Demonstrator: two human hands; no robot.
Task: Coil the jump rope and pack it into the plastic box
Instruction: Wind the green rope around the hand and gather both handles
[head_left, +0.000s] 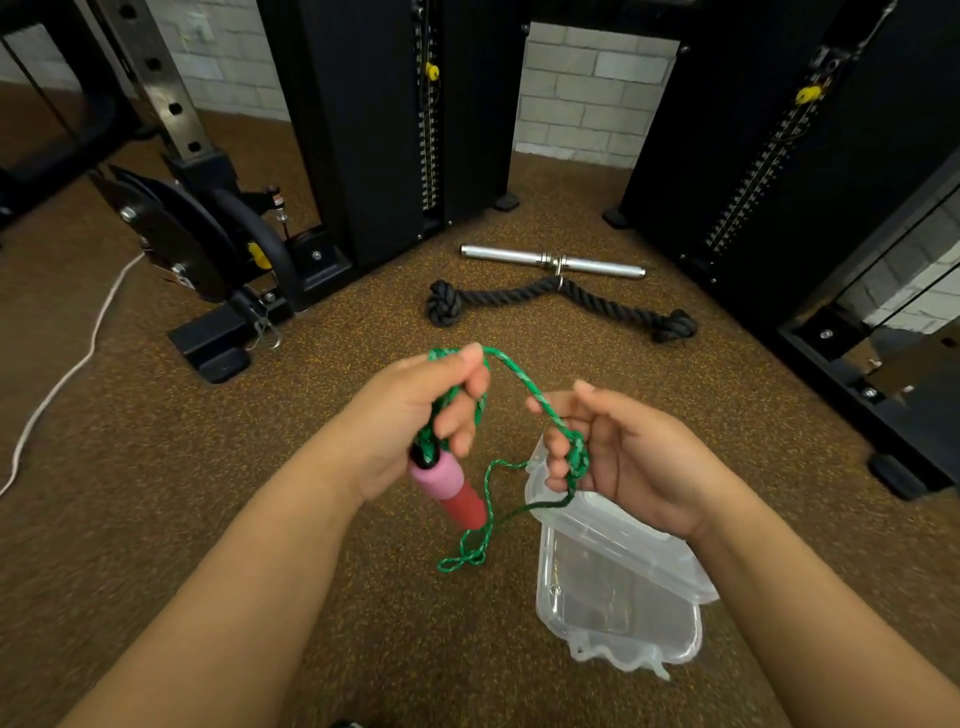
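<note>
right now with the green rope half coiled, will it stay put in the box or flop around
Probably floppy: the green rope sags between the left hand and right hand, and loose loops dangle below. It may spring loose in the plastic box. The pink handle looks rigid, likely anchoring it.

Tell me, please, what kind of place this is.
Most likely a gym: black weight-stack machines stand on a speckled rubber floor, and a black triceps rope and a steel cable bar lie on it.
</note>
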